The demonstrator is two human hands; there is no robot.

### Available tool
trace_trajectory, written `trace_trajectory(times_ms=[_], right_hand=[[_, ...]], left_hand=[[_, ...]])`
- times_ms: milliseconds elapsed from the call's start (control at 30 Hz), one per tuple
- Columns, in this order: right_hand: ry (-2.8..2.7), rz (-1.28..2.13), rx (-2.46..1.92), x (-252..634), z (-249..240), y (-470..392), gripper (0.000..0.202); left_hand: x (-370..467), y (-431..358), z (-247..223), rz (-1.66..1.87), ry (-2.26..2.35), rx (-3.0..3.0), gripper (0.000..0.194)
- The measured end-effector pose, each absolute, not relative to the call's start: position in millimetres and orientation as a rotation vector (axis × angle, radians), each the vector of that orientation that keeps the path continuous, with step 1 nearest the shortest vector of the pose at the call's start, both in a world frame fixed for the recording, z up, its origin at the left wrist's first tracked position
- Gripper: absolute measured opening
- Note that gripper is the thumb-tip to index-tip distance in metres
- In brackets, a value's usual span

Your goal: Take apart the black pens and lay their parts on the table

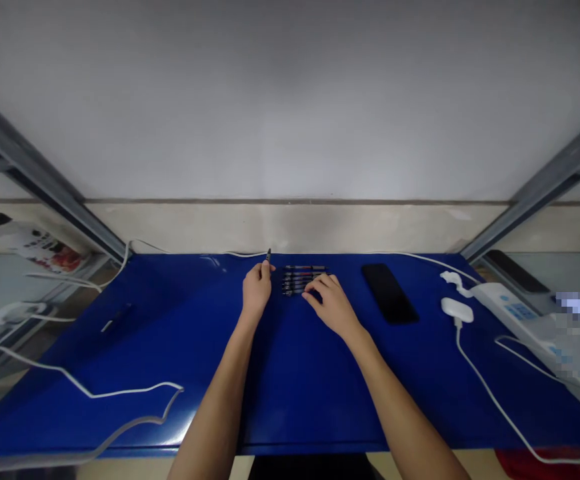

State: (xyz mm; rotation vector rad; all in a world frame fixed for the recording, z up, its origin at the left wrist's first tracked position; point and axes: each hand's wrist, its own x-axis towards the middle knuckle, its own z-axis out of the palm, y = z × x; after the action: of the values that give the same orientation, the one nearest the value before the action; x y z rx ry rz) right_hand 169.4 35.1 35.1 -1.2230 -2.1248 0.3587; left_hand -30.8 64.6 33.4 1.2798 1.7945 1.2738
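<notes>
In the head view, my left hand (257,288) is closed around a dark pen (269,255), whose tip end sticks up past my thumb. Just to its right, several dark pens (295,281) lie side by side in a stack of rows on the blue desk (300,380). My right hand (327,297) rests over the right ends of these pens, its fingers bent and touching or nearly touching them. Its thumb and index finger are a little apart, and the fingertips partly cover the pens. Whether it grips one cannot be made out.
A black phone (389,293) lies right of my right hand. Farther right are a white earbud case (457,310) on a cable and a white power strip (515,310). Another dark pen (117,318) lies at the left, near a white cable (135,391). A bottle (35,243) stands beyond the left frame.
</notes>
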Motion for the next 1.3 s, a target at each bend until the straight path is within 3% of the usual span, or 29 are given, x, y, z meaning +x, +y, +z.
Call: trace_trajectory(times_ms=[200,267,467,700,933,1067,1300], right_hand=[[-2.192,0.221,-1.367,184,27,43,0.009],[-2.209,0.236,-1.375,185,28,43,0.003],[-2.234,0.274,-1.36,183,34,40,0.008],[-2.251,0.275,-1.376,184,36,39,0.01],[-2.288,0.245,-1.39,185,31,41,0.014],[-2.328,0.218,-1.361,184,31,40,0.004],[-2.374,0.23,-1.37,178,34,39,0.009]], left_hand=[[-51,63,31,0.904,2.352,1.448,0.031],[-51,60,32,0.85,2.435,1.486,0.033],[-55,58,31,0.726,2.538,1.591,0.034],[-58,59,28,0.763,2.464,1.514,0.024],[-42,57,35,1.225,2.412,1.821,0.031],[-20,51,39,1.389,2.202,2.079,0.031],[7,40,39,0.944,1.545,2.645,0.028]])
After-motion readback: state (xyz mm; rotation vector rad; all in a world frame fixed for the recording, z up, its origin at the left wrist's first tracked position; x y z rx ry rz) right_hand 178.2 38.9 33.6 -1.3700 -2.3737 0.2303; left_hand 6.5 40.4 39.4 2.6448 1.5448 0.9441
